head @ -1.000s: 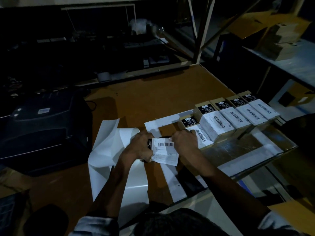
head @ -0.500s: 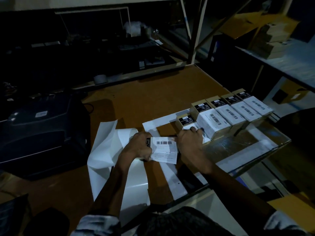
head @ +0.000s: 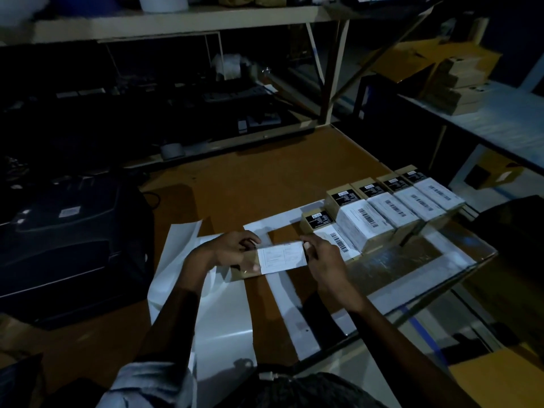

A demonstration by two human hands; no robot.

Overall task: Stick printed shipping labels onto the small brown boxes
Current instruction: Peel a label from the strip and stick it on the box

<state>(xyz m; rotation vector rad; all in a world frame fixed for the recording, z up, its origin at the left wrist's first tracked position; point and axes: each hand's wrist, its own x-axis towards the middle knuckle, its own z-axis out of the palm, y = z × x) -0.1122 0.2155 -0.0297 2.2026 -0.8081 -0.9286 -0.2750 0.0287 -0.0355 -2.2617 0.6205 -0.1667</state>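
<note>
the white rectangular paper shipping label [head: 282, 257], barcode side up a moment ago, is now showing faint form lines between the hands. the left hand [head: 232, 250] is pinching its left edge, fingers curled around a small brown cardboard box [head: 245, 267] beneath; the right hand [head: 323, 262] is pinching the right edge. to the right of the grip, five labelled brown boxes [head: 382, 207] are sitting in a row; this sixth label likely goes on next.
</note>
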